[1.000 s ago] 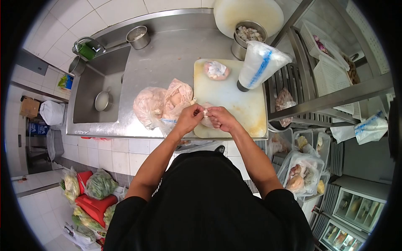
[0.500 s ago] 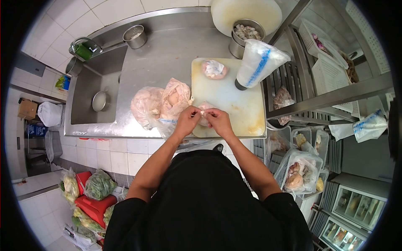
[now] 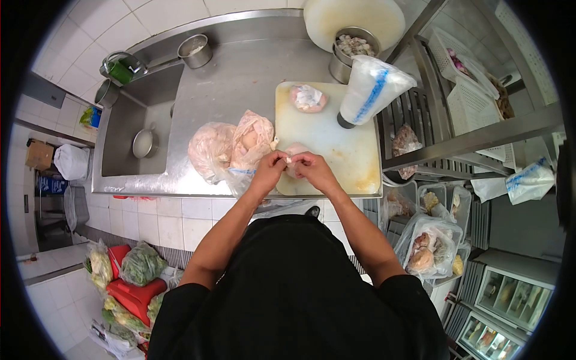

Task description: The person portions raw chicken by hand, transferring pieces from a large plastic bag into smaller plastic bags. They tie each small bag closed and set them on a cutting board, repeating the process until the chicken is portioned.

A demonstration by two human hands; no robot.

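On the near left part of the cutting board lies a small clear plastic bag of pale pink raw meat. My left hand pinches the gathered top of this bag from the left. From the right, my right hand is closed on the same bit of plastic, its fingertips close to the left ones. A similar wrapped bag of meat rests farther back on the board. Left of the board, a large open plastic bag of pale raw meat sits beside another full bag.
A roll of plastic bags stands at the board's back right corner, near a steel pot of food pieces. The sink is at left, with a small pot behind it. A metal rack borders the right.
Both hands stay at the bag's gathered top, with only a slight shift of the fingers. The other things have not moved.
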